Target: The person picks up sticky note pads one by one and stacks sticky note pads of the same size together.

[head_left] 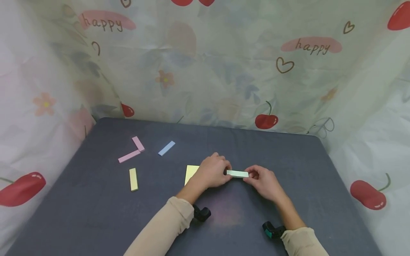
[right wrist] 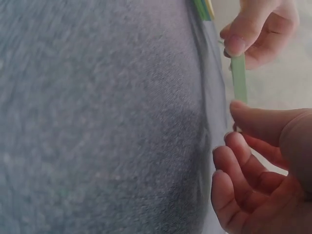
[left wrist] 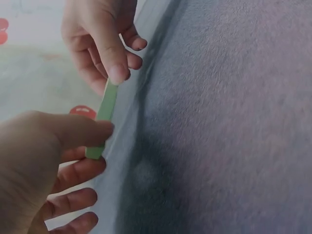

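A narrow light-green strip [head_left: 237,174], like a slim sticky-note pad, is held between my two hands above the dark table. My left hand [head_left: 214,171] pinches one end with thumb and fingers, and in the left wrist view the strip [left wrist: 106,109] is seen edge-on. The other end is pinched by my right hand [head_left: 263,181]; in the right wrist view its thumb [right wrist: 263,119] covers that end. Partly hidden behind the left hand lies a pale yellow square [head_left: 191,173]. A small dark spot by the left fingertips is too small to tell.
Left on the table [head_left: 96,217] lie two touching pink strips [head_left: 129,156], a blue strip [head_left: 166,148] and a yellow strip [head_left: 133,179]. A printed curtain [head_left: 205,89] hangs along the back and sides. Both wrists wear black camera mounts.
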Motion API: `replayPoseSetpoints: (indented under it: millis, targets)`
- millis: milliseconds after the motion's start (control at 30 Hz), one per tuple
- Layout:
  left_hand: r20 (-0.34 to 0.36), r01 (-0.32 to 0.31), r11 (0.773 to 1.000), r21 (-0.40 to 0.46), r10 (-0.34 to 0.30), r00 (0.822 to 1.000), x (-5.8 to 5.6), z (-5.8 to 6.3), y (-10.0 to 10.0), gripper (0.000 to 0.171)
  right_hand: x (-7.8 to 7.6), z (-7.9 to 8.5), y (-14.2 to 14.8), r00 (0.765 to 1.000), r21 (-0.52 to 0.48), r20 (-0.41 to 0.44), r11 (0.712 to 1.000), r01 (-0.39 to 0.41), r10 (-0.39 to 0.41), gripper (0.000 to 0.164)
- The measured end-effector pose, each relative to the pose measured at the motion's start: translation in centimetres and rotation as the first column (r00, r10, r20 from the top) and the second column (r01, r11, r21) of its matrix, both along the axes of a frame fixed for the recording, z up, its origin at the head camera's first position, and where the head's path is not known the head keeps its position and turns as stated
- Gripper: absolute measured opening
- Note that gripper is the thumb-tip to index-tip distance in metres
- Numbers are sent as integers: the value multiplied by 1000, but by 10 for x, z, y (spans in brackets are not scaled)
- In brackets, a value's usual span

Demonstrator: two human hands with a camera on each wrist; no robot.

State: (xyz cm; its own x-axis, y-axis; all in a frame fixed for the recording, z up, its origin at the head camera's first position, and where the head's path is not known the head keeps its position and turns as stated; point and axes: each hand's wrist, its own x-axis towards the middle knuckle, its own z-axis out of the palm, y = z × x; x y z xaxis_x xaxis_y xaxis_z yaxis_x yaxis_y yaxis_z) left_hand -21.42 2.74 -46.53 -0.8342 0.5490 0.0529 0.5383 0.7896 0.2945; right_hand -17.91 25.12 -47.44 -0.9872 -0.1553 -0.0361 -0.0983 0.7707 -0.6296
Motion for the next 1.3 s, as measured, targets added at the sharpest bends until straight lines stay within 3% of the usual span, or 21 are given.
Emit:
replayPoseSetpoints:
  millis: [200, 600, 1067, 1300]
  targets:
    - [0, 0, 997, -80, 0, 1000, 2, -3, 8, 18, 2, -3, 3, 1000, 51, 30, 999, -8, 6, 19]
    - [18, 18, 999, -47, -18, 1000, 3, -11, 7, 17, 3, -2, 4, 996, 48, 85, 999, -20, 16, 18]
    - [37, -2, 999, -37, 4, 999, 5, -7, 2, 16, 3, -4, 6, 996, 14, 92, 1000, -23, 22, 17]
    - [45, -27, 998, -52, 29, 999, 8, -6, 2, 29, 4, -1, 5, 996, 46, 80, 998, -35, 31, 25]
